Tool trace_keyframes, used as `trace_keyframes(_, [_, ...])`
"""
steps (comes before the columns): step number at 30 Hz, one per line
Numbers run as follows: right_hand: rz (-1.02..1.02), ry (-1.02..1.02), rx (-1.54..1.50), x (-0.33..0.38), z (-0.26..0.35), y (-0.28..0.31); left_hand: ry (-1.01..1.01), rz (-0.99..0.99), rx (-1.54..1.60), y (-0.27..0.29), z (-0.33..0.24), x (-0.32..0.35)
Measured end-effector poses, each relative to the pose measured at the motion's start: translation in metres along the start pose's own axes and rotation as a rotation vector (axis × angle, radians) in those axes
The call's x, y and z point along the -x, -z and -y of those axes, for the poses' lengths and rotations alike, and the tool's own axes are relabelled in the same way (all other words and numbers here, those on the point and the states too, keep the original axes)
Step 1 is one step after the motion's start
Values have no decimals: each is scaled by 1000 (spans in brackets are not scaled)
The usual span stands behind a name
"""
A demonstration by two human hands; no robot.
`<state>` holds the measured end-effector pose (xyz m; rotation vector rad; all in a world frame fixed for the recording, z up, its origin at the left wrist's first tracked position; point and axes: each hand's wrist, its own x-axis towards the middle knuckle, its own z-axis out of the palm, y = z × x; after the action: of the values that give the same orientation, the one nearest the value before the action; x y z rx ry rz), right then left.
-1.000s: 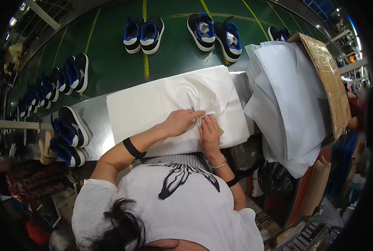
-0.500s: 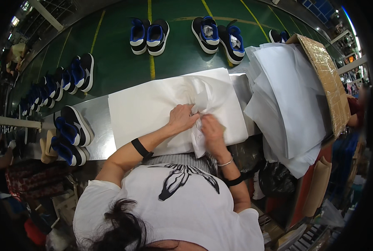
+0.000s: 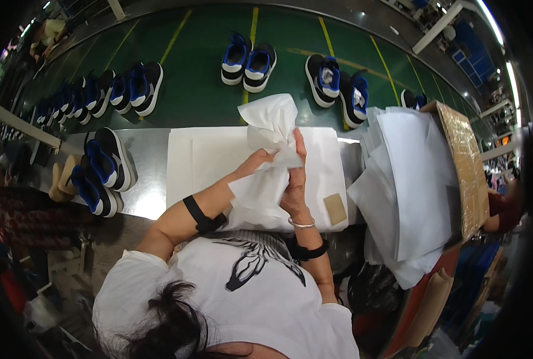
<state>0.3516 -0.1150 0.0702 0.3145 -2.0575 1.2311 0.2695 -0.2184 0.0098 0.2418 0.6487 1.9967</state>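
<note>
At about nine o'clock, a pair of black-and-blue shoes stood on the grey worktop, well apart from the hands. Just right of them a flat stack of white tissue paper lay spread over the worktop's middle.

Over that stack, the left hand came in from about seven o'clock and was closed on the crumpled sheet of tissue, pinching it at its gathered waist. The sheet stood lifted off the stack: its upper part fanned out toward twelve o'clock above both hands, and its lower part hung down between the two forearms toward six o'clock. The right hand was just beside the left, its fingers pointing up toward twelve o'clock and pressed against the sheet's right side, so the two hands clamped the same gathered spot from either side.

At about four o'clock from the right hand, a small tan card lay on the stack. Farther right, at three o'clock, a loose pile of white sheets leaned against a brown cardboard box.
</note>
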Motion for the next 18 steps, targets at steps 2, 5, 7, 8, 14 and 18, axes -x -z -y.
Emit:
trace_keyframes(2, [-55,97,73,-17,3,3,-87,65,-42,-25,-32,10])
trace_keyframes(5, [-169,-94,-47,-38,1,21,-199,177,-102,-64,-77,28])
trace_keyframes(7, [-398,-58,17,-48,-16,46,-519,-10,-704,-61,-102,28])
trace_keyframes(8, [-476,-38,229,-60,-16,64,-799,-275,-1280,-47,-115,27])
trace_keyframes(14, [-208,394,701,-90,-3,61,-550,-491,-417,-71,-52,7])
trace_keyframes(18, [-376,-387,-289,-51,-11,7,-424,-111,-65,-94,-73,-28])
